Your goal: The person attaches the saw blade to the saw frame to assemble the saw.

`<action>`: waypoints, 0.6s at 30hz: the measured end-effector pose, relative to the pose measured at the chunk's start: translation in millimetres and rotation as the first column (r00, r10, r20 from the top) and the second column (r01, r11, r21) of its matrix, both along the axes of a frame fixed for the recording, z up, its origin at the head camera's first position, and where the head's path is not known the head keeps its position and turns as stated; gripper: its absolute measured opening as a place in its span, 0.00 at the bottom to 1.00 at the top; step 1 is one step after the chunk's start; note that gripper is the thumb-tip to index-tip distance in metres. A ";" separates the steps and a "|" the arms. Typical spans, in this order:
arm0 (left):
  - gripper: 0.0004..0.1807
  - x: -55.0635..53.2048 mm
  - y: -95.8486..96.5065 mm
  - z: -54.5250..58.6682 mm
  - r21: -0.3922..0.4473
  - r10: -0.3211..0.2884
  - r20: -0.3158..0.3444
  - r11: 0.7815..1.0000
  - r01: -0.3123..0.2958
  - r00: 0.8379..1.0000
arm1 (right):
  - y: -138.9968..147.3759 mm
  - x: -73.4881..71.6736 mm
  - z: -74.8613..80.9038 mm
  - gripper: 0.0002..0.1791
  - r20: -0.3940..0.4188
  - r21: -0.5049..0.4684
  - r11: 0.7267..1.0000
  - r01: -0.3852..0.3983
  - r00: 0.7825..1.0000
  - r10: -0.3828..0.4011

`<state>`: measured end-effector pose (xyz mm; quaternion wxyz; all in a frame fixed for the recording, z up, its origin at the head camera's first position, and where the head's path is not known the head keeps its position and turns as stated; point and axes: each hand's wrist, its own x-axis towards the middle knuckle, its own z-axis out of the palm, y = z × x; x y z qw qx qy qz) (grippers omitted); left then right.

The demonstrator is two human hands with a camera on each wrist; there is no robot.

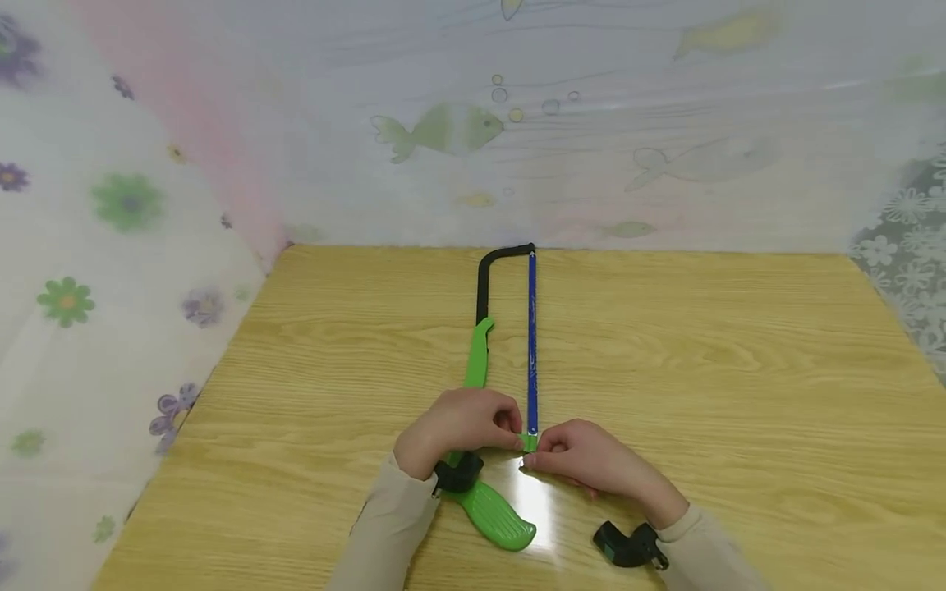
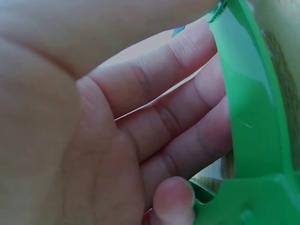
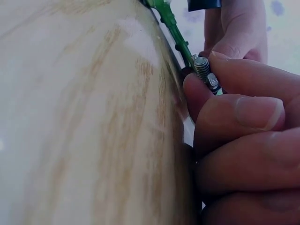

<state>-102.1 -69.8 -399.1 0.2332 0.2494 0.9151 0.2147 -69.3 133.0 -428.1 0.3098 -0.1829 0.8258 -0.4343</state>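
Observation:
A hacksaw point(image 1: 479, 361) with a green handle and a black front frame lies on the table, its blue blade point(image 1: 532, 345) on the right side. My left hand point(image 1: 469, 423) reaches over the green frame point(image 2: 253, 103) and holds the green fitting at the blade's near end. In the left wrist view several fingertips rest against the green frame. My right hand point(image 1: 591, 455) pinches between thumb and forefinger at that same end, around a threaded metal screw point(image 3: 202, 68). The fingers partly hide what sits on the screw.
The wood-grain table point(image 1: 702, 353) runs back to a pale sheet point(image 1: 591, 164) with printed fish. A flowered sheet point(image 1: 133, 271) hangs at the left. Each wrist carries a black camera point(image 1: 628, 544).

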 end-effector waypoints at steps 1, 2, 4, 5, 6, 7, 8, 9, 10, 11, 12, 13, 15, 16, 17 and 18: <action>0.06 0.0 0.0 -0.3 -0.002 0.002 0.002 1.000 -0.002 1.000 | -0.2 0.1 -0.4 0.18 -0.001 0.002 1.000 0.001 1.000 -0.001; 0.07 0.0 0.1 -0.7 -0.004 0.004 0.004 1.000 -0.004 1.000 | -0.2 0.1 -1.0 0.18 -0.005 0.006 1.000 0.002 1.000 -0.002; 0.06 -0.5 -0.1 -1.0 -0.001 0.003 0.006 1.000 -0.003 1.000 | -0.2 -0.2 -1.9 0.18 -0.006 0.011 1.000 0.006 1.000 -0.006; 0.07 -0.8 -0.5 -1.0 0.000 0.001 0.008 1.000 -0.001 1.000 | -0.3 -0.6 -2.1 0.18 -0.008 0.012 1.000 0.007 1.000 -0.007; 0.07 -1.0 -0.8 -1.0 0.001 -0.001 0.009 1.000 0.001 1.000 | -0.2 -0.8 -2.2 0.18 -0.007 0.010 1.000 0.006 1.000 -0.006; 0.07 -1.1 -1.1 -1.1 -0.001 -0.002 0.010 1.000 0.002 1.000 | -0.2 -1.0 -2.0 0.18 -0.006 0.007 1.000 0.004 1.000 -0.004; 0.07 -1.1 -1.3 -1.3 -0.003 -0.003 0.009 1.000 0.003 1.000 | 0.0 -1.3 -1.7 0.18 -0.004 -0.002 1.000 0.000 1.000 0.000; 0.07 -1.1 -1.4 -1.2 -0.005 -0.002 0.010 1.000 0.002 1.000 | 0.2 -1.5 -1.1 0.17 0.002 -0.014 1.000 -0.004 1.000 0.004; 0.07 -1.0 -1.6 -1.1 -0.006 0.000 0.011 1.000 0.001 1.000 | 0.5 -1.6 -0.3 0.17 0.004 -0.026 1.000 -0.009 1.000 0.009; 0.07 -0.8 -1.7 -1.0 -0.007 0.000 0.011 1.000 0.000 1.000 | 0.8 -1.6 0.6 0.16 0.008 -0.037 0.999 -0.013 1.000 0.013; 0.07 -0.8 -1.8 -1.0 -0.004 0.000 0.010 1.000 0.000 1.000 | 1.2 -1.6 1.5 0.16 0.013 -0.047 0.999 -0.016 1.000 0.017; 0.07 -0.7 -1.7 -0.9 0.000 -0.001 0.010 1.000 0.001 1.000 | 1.7 -1.4 2.5 0.16 0.018 -0.056 0.998 -0.017 1.000 0.018; 0.07 -0.5 -1.6 -0.6 0.009 -0.002 0.011 1.000 0.002 1.000 | 2.7 -1.1 4.2 0.15 0.028 -0.071 0.997 -0.017 0.999 0.019; 0.07 -0.7 -1.1 -0.8 0.013 -0.003 0.011 1.000 0.003 1.000 | 3.4 -1.1 4.6 0.15 0.030 -0.073 0.997 -0.017 0.999 0.020; 0.07 -0.8 -0.7 -1.1 0.016 -0.004 0.011 1.000 0.003 1.000 | 3.9 -1.1 4.7 0.15 0.034 -0.076 0.997 -0.017 0.999 0.019; 0.07 -1.0 -0.3 -1.1 0.016 -0.003 0.012 1.000 0.003 1.000 | 4.4 -1.2 4.7 0.15 0.037 -0.079 0.997 -0.016 0.999 0.019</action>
